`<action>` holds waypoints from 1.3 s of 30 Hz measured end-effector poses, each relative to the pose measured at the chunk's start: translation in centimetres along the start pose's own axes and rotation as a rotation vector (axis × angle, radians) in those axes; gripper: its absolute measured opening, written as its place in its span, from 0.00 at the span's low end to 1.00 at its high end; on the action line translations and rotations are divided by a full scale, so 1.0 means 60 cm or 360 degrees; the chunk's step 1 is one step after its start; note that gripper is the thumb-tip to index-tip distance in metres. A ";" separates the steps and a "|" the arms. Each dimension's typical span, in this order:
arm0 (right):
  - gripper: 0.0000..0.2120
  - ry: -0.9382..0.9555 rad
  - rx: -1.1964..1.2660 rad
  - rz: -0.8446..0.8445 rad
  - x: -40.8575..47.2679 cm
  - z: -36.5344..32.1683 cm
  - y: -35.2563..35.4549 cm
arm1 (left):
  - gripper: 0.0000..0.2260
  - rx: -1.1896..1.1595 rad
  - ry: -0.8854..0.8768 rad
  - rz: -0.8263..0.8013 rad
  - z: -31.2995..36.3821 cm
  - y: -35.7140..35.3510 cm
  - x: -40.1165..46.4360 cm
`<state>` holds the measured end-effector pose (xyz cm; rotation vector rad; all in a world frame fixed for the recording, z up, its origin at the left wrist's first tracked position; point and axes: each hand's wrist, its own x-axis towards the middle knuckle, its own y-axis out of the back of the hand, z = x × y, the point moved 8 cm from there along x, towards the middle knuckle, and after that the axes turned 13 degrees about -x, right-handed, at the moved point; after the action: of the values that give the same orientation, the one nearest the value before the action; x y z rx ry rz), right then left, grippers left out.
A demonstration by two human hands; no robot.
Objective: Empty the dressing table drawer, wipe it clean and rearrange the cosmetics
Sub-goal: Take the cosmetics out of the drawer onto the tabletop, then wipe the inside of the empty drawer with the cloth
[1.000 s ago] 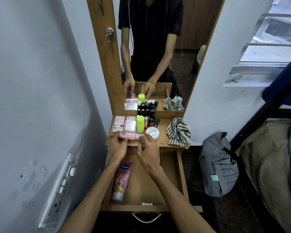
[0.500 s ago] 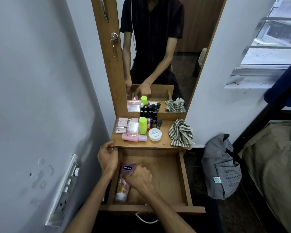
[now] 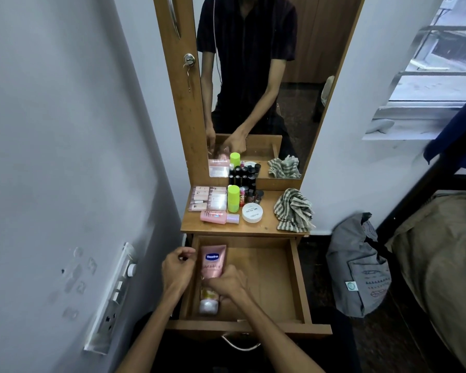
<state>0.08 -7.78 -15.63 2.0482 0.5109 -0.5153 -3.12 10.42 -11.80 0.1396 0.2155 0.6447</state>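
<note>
Head view: I see the right hand [image 3: 228, 282] down inside the open drawer [image 3: 296, 281], fingers curled over the middle of the pink tube [image 3: 212, 267], which lies lengthwise along the drawer's left side, cap end toward me. Whether the fingers pinch the tube or only press on it, I cannot tell. The left hand [image 3: 178, 270] sits just left of the right one at the drawer's left wall, fingers loosely curled; I make out nothing in it. Beyond both hands, on the tabletop [image 3: 267, 226]: a pink bottle [image 3: 215, 217] lying on its side, nearest the left hand; a white jar [image 3: 252, 213] just right of it; a green bottle [image 3: 233, 198] upright behind them; flat pink packets [image 3: 207, 198] behind the pink bottle; small dark bottles [image 3: 250, 194] against the mirror [image 3: 293, 63]. Far right of the right hand, a striped cloth [image 3: 293, 210] lies crumpled on the tabletop. A grey bag [image 3: 361, 267] stands on the floor, well right of the drawer.
</note>
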 end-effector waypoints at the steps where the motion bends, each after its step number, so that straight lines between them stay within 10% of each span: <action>1: 0.28 0.0014 0.0003 0.0011 0.000 0.002 0.006 | 0.08 -0.0025 0.0006 -0.0069 -0.001 -0.006 -0.005; 11: 0.23 0.0550 -0.0041 0.0507 -0.060 -0.064 0.119 | 0.22 -0.0258 -0.0136 -0.0440 0.038 -0.043 -0.044; 20: 0.27 0.0954 0.0411 0.0566 -0.073 -0.139 0.165 | 0.14 -0.0379 -0.0386 -0.0095 0.138 0.033 -0.002; 30: 0.11 0.0611 0.0336 0.1312 -0.061 -0.019 0.324 | 0.17 -0.0263 -0.0444 -0.0002 0.168 0.036 0.095; 39: 0.21 0.0274 0.0153 0.1646 -0.029 0.091 0.450 | 0.19 -0.0207 -0.0440 -0.0119 0.170 -0.005 0.128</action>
<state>12.46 -25.69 1.30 2.1319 -0.5021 0.2656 5.47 14.24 -3.16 0.0935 -0.0873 0.5567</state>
